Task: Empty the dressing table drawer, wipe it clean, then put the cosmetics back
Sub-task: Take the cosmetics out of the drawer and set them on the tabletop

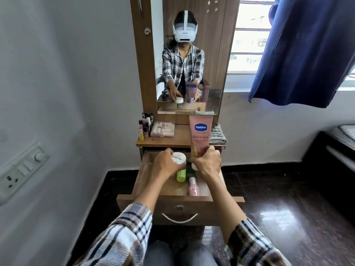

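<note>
While right hand [208,163] grips, tube [200,134] stands upright.

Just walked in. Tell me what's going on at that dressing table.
A person sits at the open drawer, both hands over it. The left hand grips a white-lidded jar; the right hand holds a pink Vaseline tube upright. A green bottle and a pink bottle lie in the drawer. Lipsticks, a clear case and a folded cloth sit on the tabletop.
</note>
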